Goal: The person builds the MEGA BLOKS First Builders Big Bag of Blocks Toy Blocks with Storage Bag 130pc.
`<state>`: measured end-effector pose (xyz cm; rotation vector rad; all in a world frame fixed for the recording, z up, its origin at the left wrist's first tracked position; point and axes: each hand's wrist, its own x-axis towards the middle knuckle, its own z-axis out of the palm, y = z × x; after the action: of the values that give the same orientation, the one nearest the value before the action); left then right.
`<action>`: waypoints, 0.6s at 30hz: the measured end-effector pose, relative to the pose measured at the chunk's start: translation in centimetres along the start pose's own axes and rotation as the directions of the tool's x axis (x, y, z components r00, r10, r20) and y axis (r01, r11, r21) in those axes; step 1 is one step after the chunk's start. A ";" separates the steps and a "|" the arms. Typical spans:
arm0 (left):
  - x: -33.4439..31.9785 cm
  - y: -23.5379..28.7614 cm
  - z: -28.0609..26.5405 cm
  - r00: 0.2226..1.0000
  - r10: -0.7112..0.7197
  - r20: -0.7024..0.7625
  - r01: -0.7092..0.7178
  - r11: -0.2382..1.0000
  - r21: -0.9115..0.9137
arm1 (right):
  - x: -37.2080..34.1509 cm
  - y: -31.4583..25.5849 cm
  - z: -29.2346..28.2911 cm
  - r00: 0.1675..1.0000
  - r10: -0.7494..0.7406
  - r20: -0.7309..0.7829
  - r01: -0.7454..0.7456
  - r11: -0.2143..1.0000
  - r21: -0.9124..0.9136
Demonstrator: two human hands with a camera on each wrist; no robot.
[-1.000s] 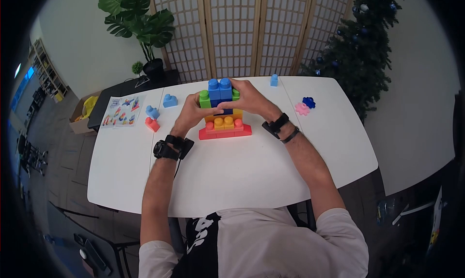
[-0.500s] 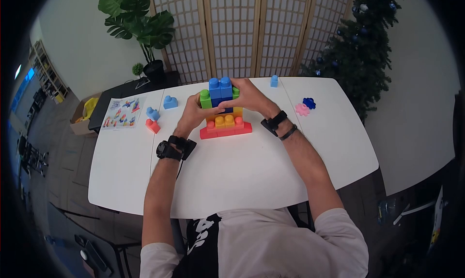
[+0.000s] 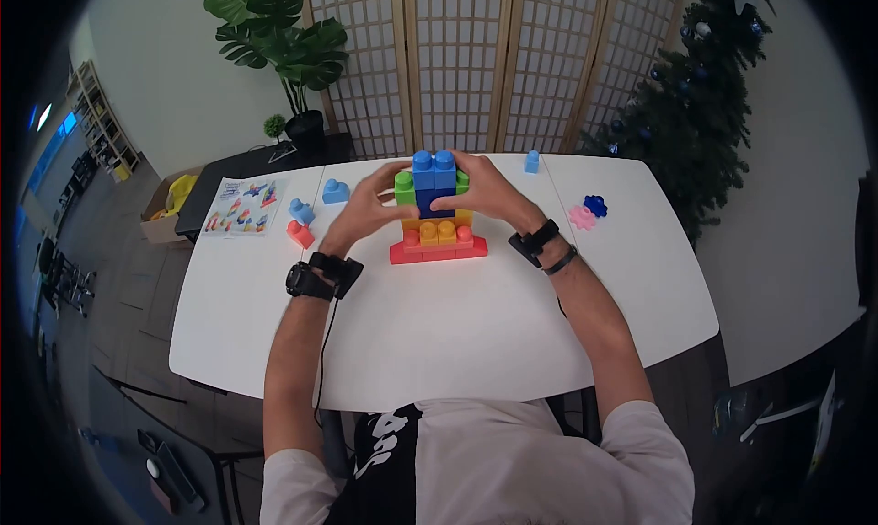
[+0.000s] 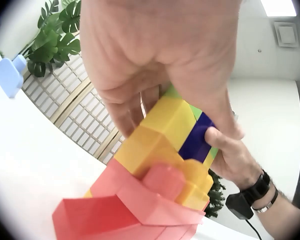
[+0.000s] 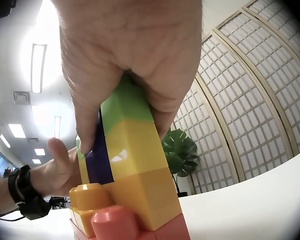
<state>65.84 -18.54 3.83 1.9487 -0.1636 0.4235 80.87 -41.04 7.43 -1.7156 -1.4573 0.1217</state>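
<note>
A tower of toy building blocks stands on the table, with a red base [image 3: 437,253], orange and yellow blocks [image 5: 135,150], a dark blue block [image 3: 435,202] between green ones [image 3: 405,194], and blue blocks [image 3: 433,173] on top. My right hand [image 3: 494,192] grips its upper right side, thumb across the dark blue front and fingers behind the green block [image 5: 127,102]. Around the upper left side stands my left hand [image 3: 370,209], its thumb out in front of the tower and its fingers reaching behind. In the right wrist view that thumb is apart from the blocks.
Light blue blocks [image 3: 336,192] and a red block [image 3: 300,233] lie left, beside a printed picture sheet [image 3: 242,207]. Another light blue block [image 3: 531,162] stands at the far edge. Pink [image 3: 582,217] and dark blue [image 3: 595,205] gear-shaped pieces lie right on the white table [image 3: 439,342].
My left hand has loosened and drawn left from the tower, its thumb moving off the front. My right hand stays at the tower. The head view has shifted slightly.
</note>
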 end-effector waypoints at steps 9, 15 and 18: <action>-1.2 -10.8 -12.8 0.990 0.046 -0.137 0.076 0.644 0.762 | 0.0 0.5 0.3 1.000 -0.015 -0.013 0.015 0.999 0.044; -1.2 -10.5 -11.7 0.967 -0.189 -0.172 0.253 0.612 0.749 | -0.1 -0.3 -0.3 0.999 0.022 0.037 -0.023 0.999 0.042; -0.6 -8.4 -10.8 0.977 -0.181 -0.112 0.206 0.661 0.721 | -0.1 -0.6 -1.0 0.996 -0.060 0.060 0.061 0.998 -0.015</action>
<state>65.49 -5.32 0.22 2.7213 0.2913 0.4084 81.00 -41.67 8.41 -1.6923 -1.5560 0.1290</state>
